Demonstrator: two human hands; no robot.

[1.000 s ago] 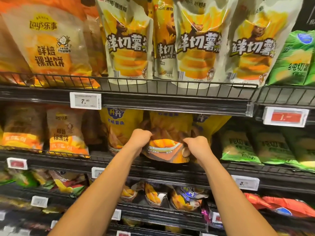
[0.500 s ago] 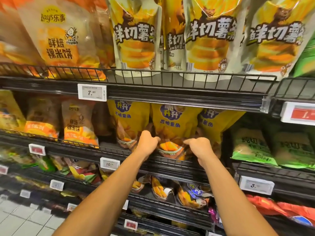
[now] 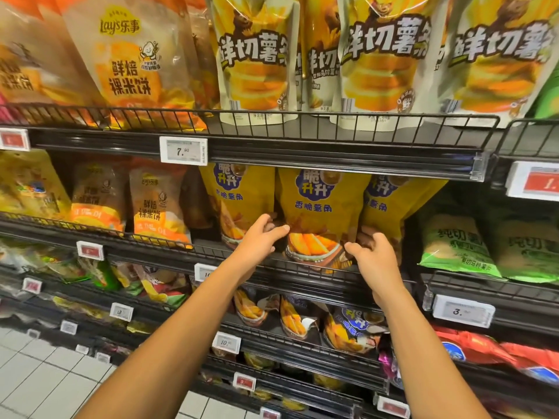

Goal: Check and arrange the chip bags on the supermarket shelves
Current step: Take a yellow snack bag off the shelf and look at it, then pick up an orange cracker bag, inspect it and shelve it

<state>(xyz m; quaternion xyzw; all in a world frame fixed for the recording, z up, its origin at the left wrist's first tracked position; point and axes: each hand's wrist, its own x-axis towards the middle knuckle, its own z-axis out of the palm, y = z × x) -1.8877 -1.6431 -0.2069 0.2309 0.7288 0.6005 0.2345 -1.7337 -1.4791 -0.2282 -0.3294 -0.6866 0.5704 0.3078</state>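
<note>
Crowding the black wire-fronted middle shelf (image 3: 302, 269) are three tall yellow foil chip bags with a blue round logo; the centre yellow chip bag (image 3: 322, 213) stands upright behind the low wire rail, with a matching left yellow bag (image 3: 242, 195) touching one side and a right yellow bag (image 3: 390, 204) overlapping the other. Further left on the same shelf sit pale orange rice-cracker bags (image 3: 158, 207), and to the right puffy green chip bags (image 3: 456, 246) lie tilted on the neighbouring shelf section. Above, tall cream-and-yellow pouches with bold dark lettering (image 3: 381, 62) line the upper shelf, and a white price tag reading 7.90 (image 3: 183, 150) is clipped to that shelf's front edge. Below, smaller yellow-and-blue bags (image 3: 351, 328) lie slumped at angles, with red bags (image 3: 490, 349) to their right.

Both bare forearms reach up and forward from the bottom of the view. The left hand (image 3: 260, 237) is at the lower left edge of the centre yellow chip bag, fingers loosely curled and spread, tips near or just touching the foil; a firm grip is not evident. The right hand (image 3: 373, 255) is at the bag's lower right corner, fingers (image 3: 352, 247) half open and hooked, holding nothing clearly. The wire rail crosses in front of the bag's base.
</note>
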